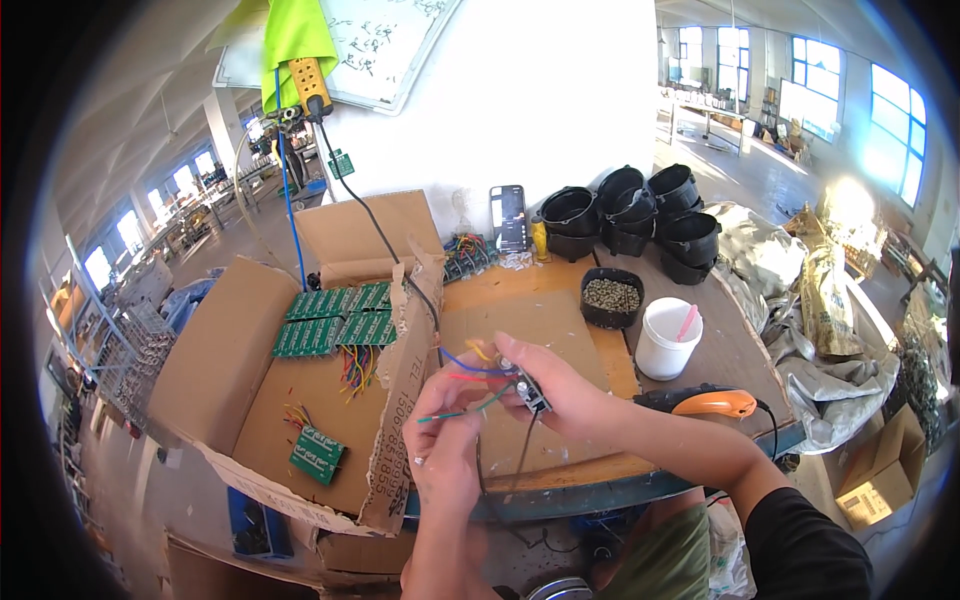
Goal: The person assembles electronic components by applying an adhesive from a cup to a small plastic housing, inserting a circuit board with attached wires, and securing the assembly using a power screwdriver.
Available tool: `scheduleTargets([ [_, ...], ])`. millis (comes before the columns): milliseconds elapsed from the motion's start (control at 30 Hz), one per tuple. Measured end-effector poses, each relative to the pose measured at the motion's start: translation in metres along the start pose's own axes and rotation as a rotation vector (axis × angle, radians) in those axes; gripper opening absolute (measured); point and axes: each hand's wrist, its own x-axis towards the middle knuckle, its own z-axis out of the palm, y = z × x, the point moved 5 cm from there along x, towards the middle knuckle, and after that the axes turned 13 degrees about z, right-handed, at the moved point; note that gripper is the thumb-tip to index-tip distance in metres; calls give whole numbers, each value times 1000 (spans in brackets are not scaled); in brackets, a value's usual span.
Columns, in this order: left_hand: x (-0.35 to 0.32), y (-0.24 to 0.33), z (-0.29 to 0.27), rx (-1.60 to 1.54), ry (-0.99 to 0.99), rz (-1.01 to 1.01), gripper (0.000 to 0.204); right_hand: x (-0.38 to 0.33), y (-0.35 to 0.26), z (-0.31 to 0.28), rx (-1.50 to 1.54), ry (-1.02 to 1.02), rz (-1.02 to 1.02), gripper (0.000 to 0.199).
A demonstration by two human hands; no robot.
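Over the workbench, my right hand [556, 382] is closed around a small black-and-silver wired component [531, 394]. Blue, red, yellow and green wires fan out from it toward the left. My left hand [447, 452] pinches the green wire [458, 413] between its fingertips, the wire's end sticking out past them. A dark cable hangs below the component. Just left of my left hand stands an open cardboard box [262, 392], with green circuit boards [318, 325] in rows and one loose board [318, 455] with coloured wires.
Behind my hands a cardboard sheet [575, 335] covers part of the bench. Black pots [690, 240], a dark tub of small metal parts [612, 297], a white bucket [667, 350] and an orange-and-black tool [715, 402] stand to the right. A phone [509, 218] leans on the wall.
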Motion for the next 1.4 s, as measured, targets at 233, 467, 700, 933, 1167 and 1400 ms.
scheduleTargets([
  [233,-7,-5,12,559,-521,178,118,9,15,-8,153,-78,193,43],
  [467,-4,-4,6,387,-145,96,74,14,23,0,19,-15,132,54],
  [700,-3,-4,1,76,127,-3,21,9,24,7,-226,-75,98,62],
  [933,-11,-20,-11,-123,257,-13,25,8,22,14,-229,-85,-63,63],
  [1167,-18,-24,5,-305,370,4,23,13,25,6,-288,82,-259,50],
  [1400,-30,-22,19,-87,357,115,33,14,33,-6,-443,239,-314,33],
])
